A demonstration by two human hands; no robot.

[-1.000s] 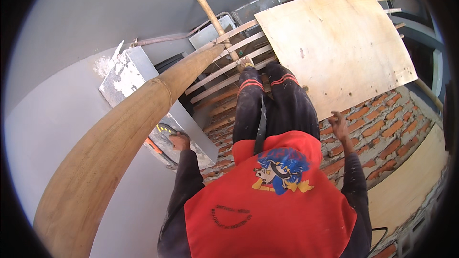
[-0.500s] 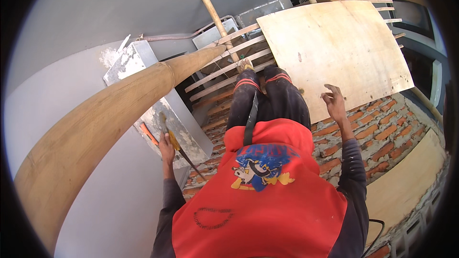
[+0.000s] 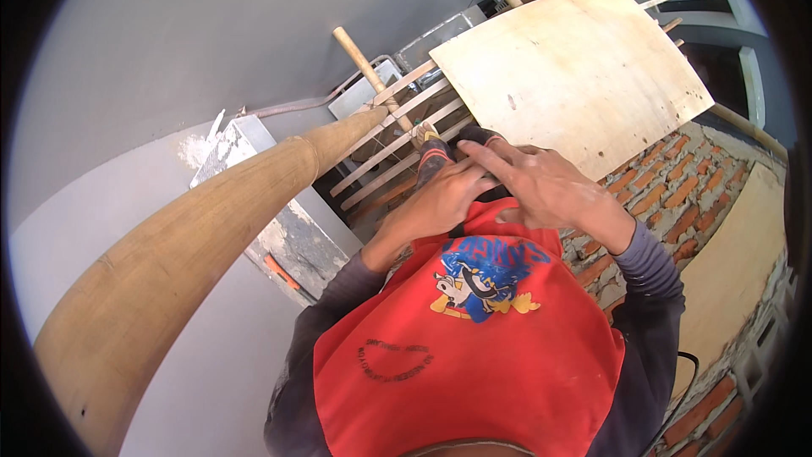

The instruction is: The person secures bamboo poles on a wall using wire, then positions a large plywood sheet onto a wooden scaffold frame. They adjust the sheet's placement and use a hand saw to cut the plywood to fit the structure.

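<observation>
Both my hands meet in front of my waist, above the red shirt [image 3: 474, 364] with its printed cartoon figure. My right hand [image 3: 554, 186] lies across the fingers of my left, its fingers stretched out and nothing visible in it. My left hand [image 3: 431, 207] comes in from the left; its fingertips are covered by the right hand, so any tool in it is hidden. An orange strip-like object [image 3: 281, 272] lies on the plaster-spattered ledge [image 3: 300, 233] left of my left forearm.
A thick bamboo pole [image 3: 203, 211] slants across the left side. Ahead are wooden slats [image 3: 410, 106] tied to bamboo, with a plywood sheet [image 3: 575, 68] over them. A brick wall [image 3: 668, 190] and another plywood piece [image 3: 736, 262] are at right. My foot [image 3: 425, 131] is by the slats.
My hands were apart and have come together at my waist. The yellow-handled tool with a thin dark blade, held in my left hand before, is out of sight. The view has shifted slightly.
</observation>
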